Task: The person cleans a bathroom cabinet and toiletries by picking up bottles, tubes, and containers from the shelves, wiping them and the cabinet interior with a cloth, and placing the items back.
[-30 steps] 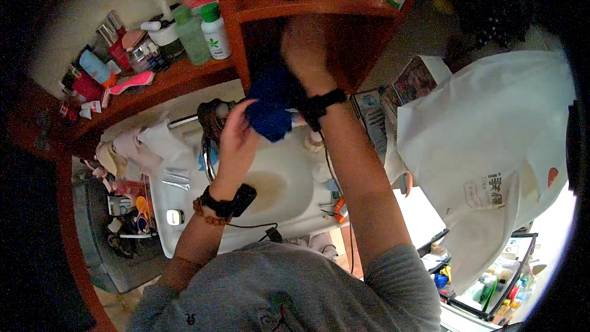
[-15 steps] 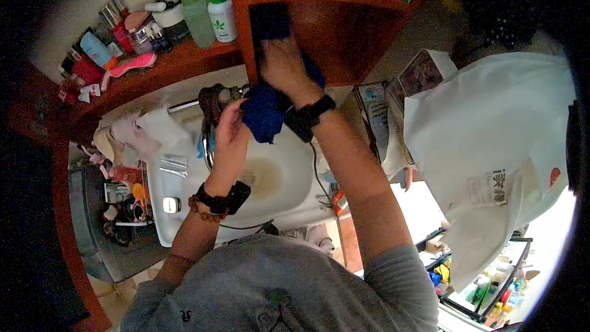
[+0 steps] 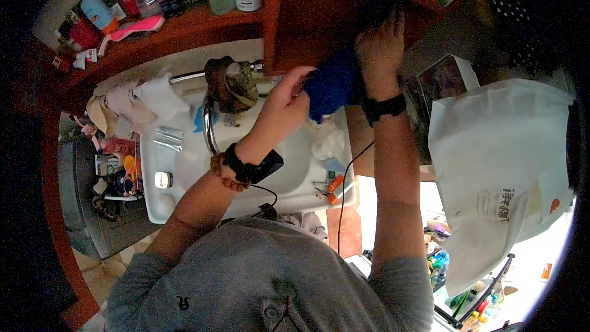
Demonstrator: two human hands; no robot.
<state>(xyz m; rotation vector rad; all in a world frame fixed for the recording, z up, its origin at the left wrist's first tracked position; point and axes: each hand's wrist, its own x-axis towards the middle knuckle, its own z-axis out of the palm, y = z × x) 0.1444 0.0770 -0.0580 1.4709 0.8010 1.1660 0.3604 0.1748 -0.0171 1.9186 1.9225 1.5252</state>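
A dark blue cloth [image 3: 332, 89] stretches between my two hands in front of the wooden cabinet. My left hand [image 3: 286, 106] is above the sink, its fingers closed on the cloth's left edge. Higher up and to the right, my right hand [image 3: 380, 49] holds the cloth's other end against the inside of the open wooden compartment [image 3: 301, 27]. Its fingers point upward, and shadow hides part of the cloth beneath them. Both wrists wear black bands, the left one with a brown beaded bracelet [image 3: 228, 175] beside it.
Below my arms is a white sink [image 3: 184, 200] with a chrome faucet [image 3: 210, 126]. Bottles and a pink brush [image 3: 132, 26] crowd the upper left shelf. White cloths [image 3: 157, 101] lie at the sink's back left. A large white bag [image 3: 491, 154] hangs at right. A black cable [image 3: 345, 190] dangles near my right arm.
My right hand has moved right across the compartment with the blue cloth. My left hand has followed to the right. The view has shifted, showing the sink's right side more.
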